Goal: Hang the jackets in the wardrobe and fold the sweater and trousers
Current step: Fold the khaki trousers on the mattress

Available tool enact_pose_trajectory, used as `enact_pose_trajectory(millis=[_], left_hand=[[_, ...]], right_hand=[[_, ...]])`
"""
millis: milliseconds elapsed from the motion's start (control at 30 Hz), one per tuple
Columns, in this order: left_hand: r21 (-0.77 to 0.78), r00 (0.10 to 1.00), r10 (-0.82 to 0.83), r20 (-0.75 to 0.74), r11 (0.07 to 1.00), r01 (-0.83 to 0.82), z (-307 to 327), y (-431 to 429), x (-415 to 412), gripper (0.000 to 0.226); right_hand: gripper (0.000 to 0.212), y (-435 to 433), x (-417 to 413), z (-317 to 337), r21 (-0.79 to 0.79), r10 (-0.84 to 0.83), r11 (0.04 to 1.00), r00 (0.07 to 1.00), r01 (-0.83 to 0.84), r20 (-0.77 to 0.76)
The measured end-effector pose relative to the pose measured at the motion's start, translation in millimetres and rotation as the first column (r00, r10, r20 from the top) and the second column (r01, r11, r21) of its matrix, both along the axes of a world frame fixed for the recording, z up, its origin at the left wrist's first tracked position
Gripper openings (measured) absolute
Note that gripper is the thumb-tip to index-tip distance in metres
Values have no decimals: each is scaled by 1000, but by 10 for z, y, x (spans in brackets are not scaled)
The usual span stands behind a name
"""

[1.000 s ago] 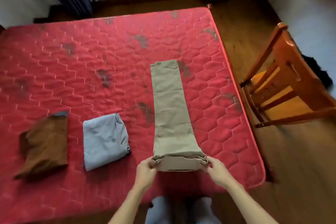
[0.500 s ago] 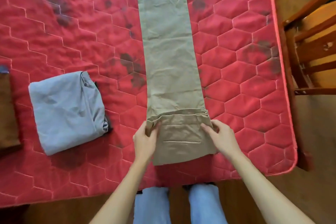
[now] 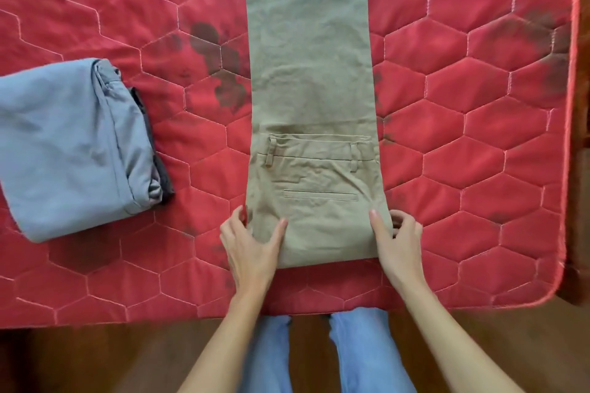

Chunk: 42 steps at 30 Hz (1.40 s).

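Khaki trousers (image 3: 309, 73) lie lengthwise on the red quilted mattress (image 3: 463, 169), the legs running away from me past the top of the view. The waist end is folded over onto the legs, so the waistband, belt loops and back pocket face up. My left hand (image 3: 252, 246) pinches the near left corner of the fold, thumb on top and fingers at the edge. My right hand (image 3: 396, 242) pinches the near right corner the same way. A folded grey-blue garment (image 3: 73, 143) rests to the left, apart from the trousers.
The mattress's near edge runs just in front of my legs, with dark wooden floor (image 3: 95, 360) below it. Its right edge and rounded corner are at the far right, with brown wood (image 3: 582, 233) just beyond.
The waist end was laid over onto the legs and now lies flat. Both hands moved back from the waistband to the near fold corners. The view has come closer to the bed.
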<state>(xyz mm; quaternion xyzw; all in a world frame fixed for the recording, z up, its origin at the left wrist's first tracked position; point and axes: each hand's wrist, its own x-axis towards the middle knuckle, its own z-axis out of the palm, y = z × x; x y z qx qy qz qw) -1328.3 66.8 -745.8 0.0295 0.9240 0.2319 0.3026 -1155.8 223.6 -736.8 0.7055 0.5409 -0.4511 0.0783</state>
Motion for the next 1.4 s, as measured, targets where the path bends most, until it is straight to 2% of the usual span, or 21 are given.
enact_pose_trajectory(millis=[67,100,200,300,400,500,533,633,667,700,767,833,900,1000,1067,1100,1200,1300,1400], left_hand=[[-23,999,1,54,1000,1,38,-190,134,78],[-18,996,0,85,1000,2,46,-246,159,72],[-30,986,-28,167,999,34,48,-360,149,59],[-14,966,-42,253,999,48,178,-479,133,57],[92,944,-82,319,994,56,449,-618,156,62],[275,942,-165,291,958,82,751,-712,109,65],[321,942,-162,293,945,63,867,-683,64,58],[406,936,-119,330,914,-27,1151,-490,-165,33],[447,928,-122,352,893,-52,1226,-413,-262,26],[495,910,-119,397,863,-103,1292,-321,-364,24],[549,861,-80,502,799,-246,1337,-103,-578,43],[558,860,-42,509,777,-292,1283,168,-790,46],[535,912,-21,411,815,-222,1143,457,-968,41],[396,989,-83,120,918,29,835,853,-1134,49],[276,982,-186,-20,943,185,588,1040,-1194,44],[213,976,-216,-24,953,216,444,1109,-1221,46],[11,954,-285,95,958,285,80,1204,-1200,65],[46,962,-228,148,974,224,-32,1130,-1028,71],[-50,959,-227,170,970,239,-39,904,-885,67]], right_hand=[[79,-45,36,66,-58,-8,998,1000,8,-2],[83,-45,56,87,-99,-4,995,1000,3,-11],[77,-48,144,118,-143,40,989,999,-43,-18],[71,-137,233,219,-137,47,989,998,-53,-43],[62,-213,324,461,-151,73,985,992,-88,-106],[68,-208,423,816,-137,116,977,946,-163,-303],[63,-189,451,939,-123,118,977,923,-173,-365],[31,-23,415,1311,-108,85,981,865,-159,-495],[31,61,364,1415,-124,68,980,846,-156,-529],[40,162,307,1491,-131,65,977,826,-166,-560],[59,401,167,1521,-129,68,975,793,-181,-605],[65,656,7,1382,-102,109,972,792,-212,-600],[59,894,-222,1174,-23,175,974,818,-224,-547],[30,1208,-632,800,108,230,973,875,-204,-425],[31,1360,-871,507,143,262,963,908,-227,-327],[38,1405,-961,363,143,298,953,917,-268,-265],[66,1378,-1091,33,102,402,913,913,-395,-65],[86,1201,-1007,-85,28,262,965,961,-261,-87],[84,989,-766,-91,-52,145,987,982,-152,-125]])
